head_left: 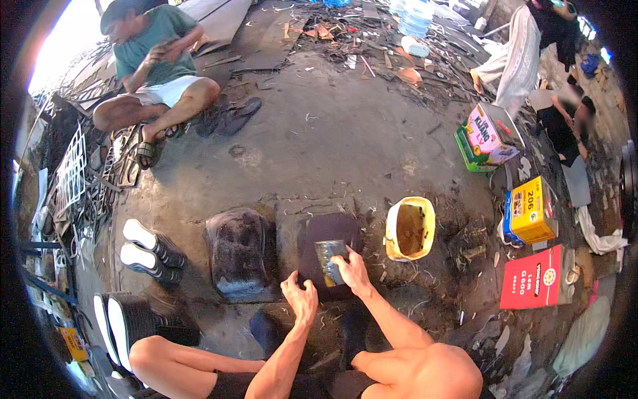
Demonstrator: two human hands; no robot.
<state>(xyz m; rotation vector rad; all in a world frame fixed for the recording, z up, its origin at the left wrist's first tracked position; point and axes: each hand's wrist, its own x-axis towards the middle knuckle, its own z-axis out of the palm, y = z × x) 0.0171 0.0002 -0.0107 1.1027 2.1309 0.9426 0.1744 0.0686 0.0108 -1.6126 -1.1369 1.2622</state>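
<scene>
While we look down from the head camera, our right hand [351,269] pinches a small dull metal piece [330,259] by its near edge, fingers closed on it, and holds it flat against a dark square plate [325,233] lying on the concrete floor [319,146]. Our left hand [300,298] rests just beside it, fingers loosely curled with the tips touching the plate's near edge; we cannot tell whether it grips anything. Left of that hand sits a dark lumpy block [236,249], and beyond it two pairs of white-soled shoes [149,249]. Right of the right hand stands a yellow tub [410,229] with small dark bits inside, then coloured cartons [531,211] and a red flat packet [531,278]. Far ahead, another person [156,63] sits on the ground. We judge the piece is only being positioned; it looks unworked as yet.
</scene>
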